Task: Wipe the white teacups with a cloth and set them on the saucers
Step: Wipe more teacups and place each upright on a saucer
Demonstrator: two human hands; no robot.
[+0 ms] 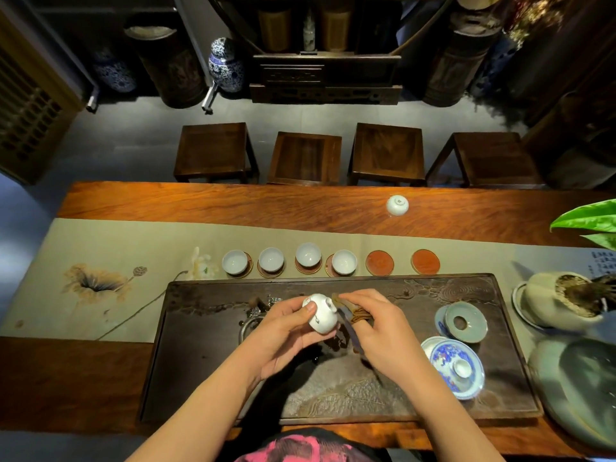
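My left hand (283,331) grips a white teacup (321,313) tilted on its side above the dark tea tray (200,361). My right hand (376,328) presses a folded brown cloth (356,313) against the cup's right side. Several white teacups (235,261) (271,259) (308,254) (344,261) stand upright on saucers in a row behind the tray. To their right lie two bare reddish saucers (380,262) (425,261). Another white teacup (397,205) sits upside down, alone on the far wood of the table.
On the tray's right end sit a celadon strainer (465,321) and a blue-and-white lidded bowl (456,365). A pot with a plant (560,301) and a dark stone (580,385) stand at the right. Several wooden stools (216,151) line the table's far side.
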